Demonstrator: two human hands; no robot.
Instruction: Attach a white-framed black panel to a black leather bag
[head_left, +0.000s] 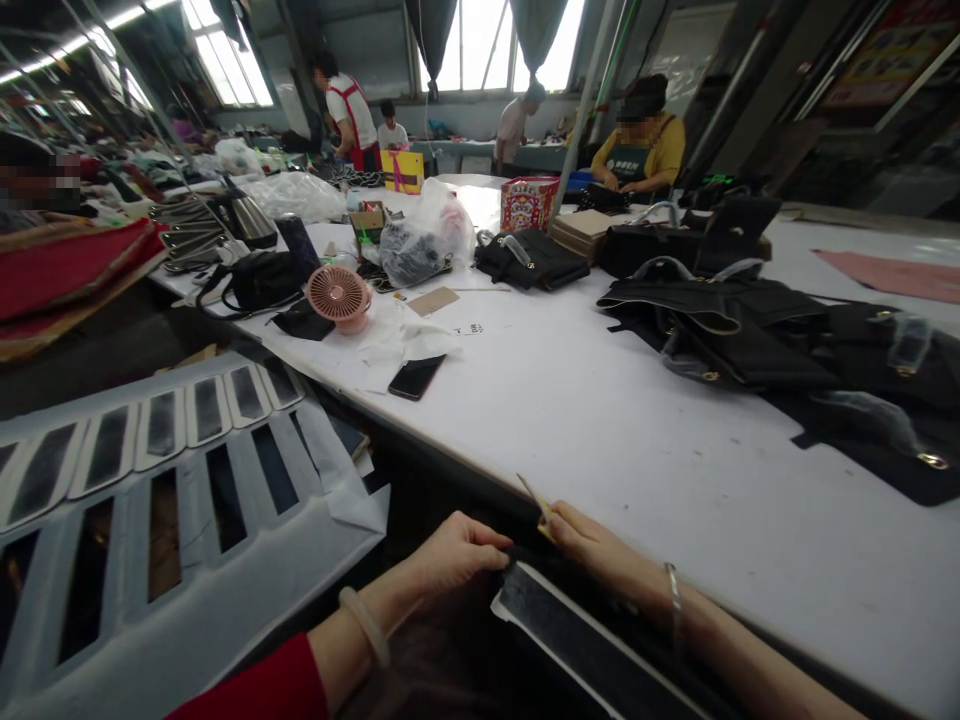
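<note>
My left hand (459,555) is closed, its fingertips pinching the near end of a black strip with a white border (577,640) that lies across my lap below the table edge. My right hand (589,545) is closed in a pinch on a small thin yellow tool (534,497) whose tip sticks up above the white table's (600,420) front edge. The two hands almost meet over the strip's end. A pale bangle is on my left wrist and a thin bracelet on my right.
Black bags and cut pieces (750,320) lie at the right of the table. A pink fan (339,297), a dark phone (416,377) and a bag of parts (424,240) stand farther back. White-bordered black strips (150,430) lie on sheets at left. Other people work at the far end.
</note>
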